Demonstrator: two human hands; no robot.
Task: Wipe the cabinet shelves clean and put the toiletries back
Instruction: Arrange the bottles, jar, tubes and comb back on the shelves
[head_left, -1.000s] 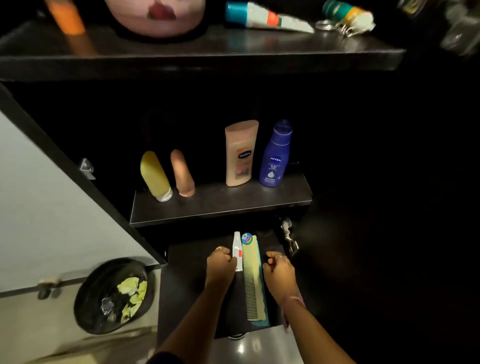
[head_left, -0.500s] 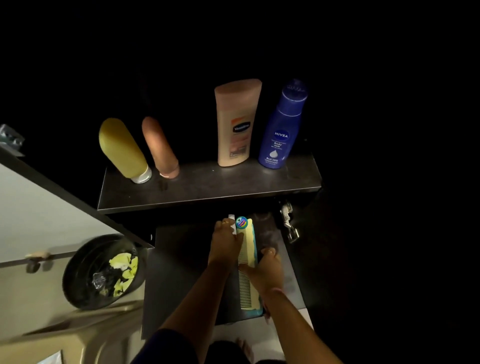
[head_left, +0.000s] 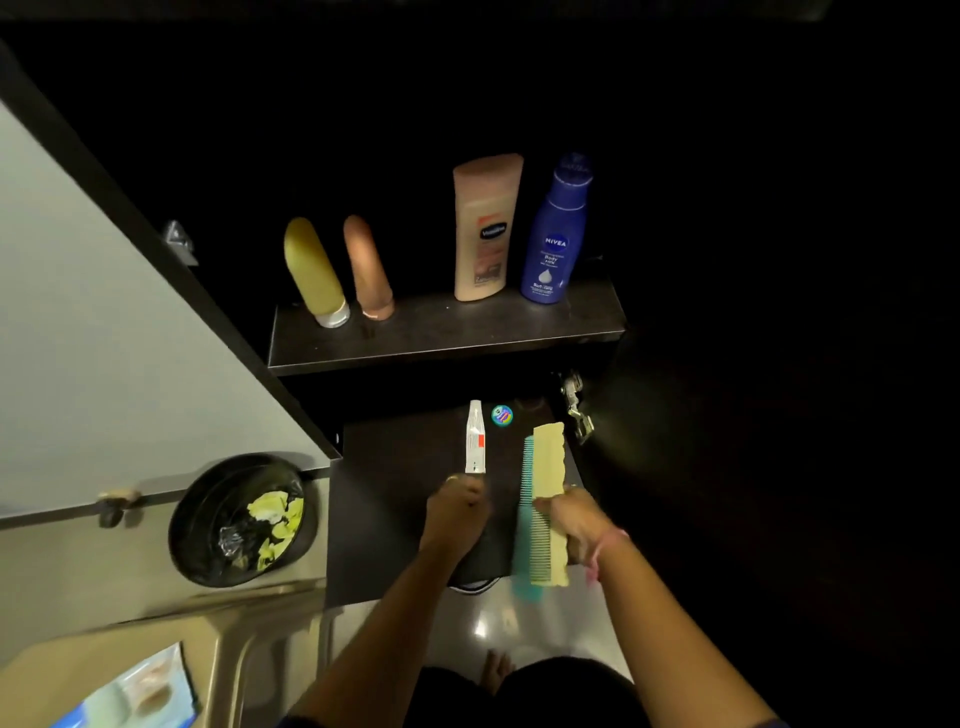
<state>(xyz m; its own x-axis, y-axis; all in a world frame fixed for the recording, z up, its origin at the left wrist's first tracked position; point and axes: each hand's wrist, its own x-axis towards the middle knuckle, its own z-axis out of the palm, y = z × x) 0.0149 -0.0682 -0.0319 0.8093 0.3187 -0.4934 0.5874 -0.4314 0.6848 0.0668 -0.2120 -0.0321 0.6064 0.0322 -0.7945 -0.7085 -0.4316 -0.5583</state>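
I see my right hand (head_left: 574, 525) with its fingers clamped around two stacked combs, a yellow comb (head_left: 549, 499) over a teal comb (head_left: 525, 514), lifted just above the lower shelf (head_left: 395, 499). My left hand (head_left: 457, 512) is curled at the tail of a white tube (head_left: 475, 439), though I cannot tell if it truly grips. At 12 o'clock a small round tin (head_left: 502, 415) lies; four bottles stand on the upper shelf (head_left: 447, 332), and the cabinet's depths are lost in darkness.
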